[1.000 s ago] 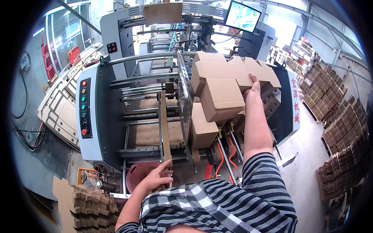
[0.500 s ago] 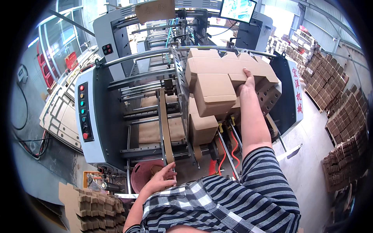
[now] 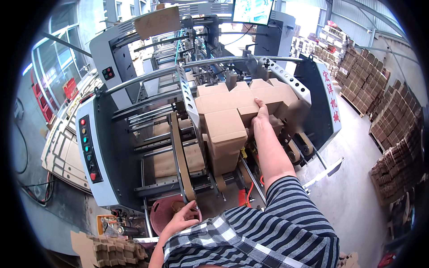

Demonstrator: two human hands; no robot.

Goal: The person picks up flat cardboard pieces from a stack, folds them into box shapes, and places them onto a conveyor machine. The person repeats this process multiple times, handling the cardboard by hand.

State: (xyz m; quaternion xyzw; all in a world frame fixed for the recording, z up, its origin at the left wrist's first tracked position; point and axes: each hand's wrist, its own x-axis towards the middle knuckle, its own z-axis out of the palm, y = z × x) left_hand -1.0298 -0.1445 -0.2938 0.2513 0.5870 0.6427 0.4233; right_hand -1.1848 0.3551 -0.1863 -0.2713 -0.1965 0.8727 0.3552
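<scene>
My right hand (image 3: 260, 110) grips the right side of a thick stack of brown die-cut cardboard box blanks (image 3: 223, 123). The thumb lies on top, and the other fingers are hidden by the stack. Those blanks sit in the front of a machine between two perforated metal side plates (image 3: 189, 98), apparently directly above a lower pile of blanks (image 3: 224, 163). My left hand (image 3: 181, 219) holds nothing; its fingers are loosely extended beside the lower end of a tan belt (image 3: 181, 165).
A button panel (image 3: 88, 149) lines the machine's left housing. Beneath the belt stands a pink basket (image 3: 161, 214). More cardboard blanks (image 3: 116, 250) are piled at lower left. Pallets of stacked cardboard (image 3: 363, 82) line the right side. A metal bar (image 3: 324, 172) juts out at the machine's front right.
My right hand has lowered the stack of blanks onto the pile between the side plates, uncovering the right plate. The whole view has shifted slightly. My left hand stays near the belt end.
</scene>
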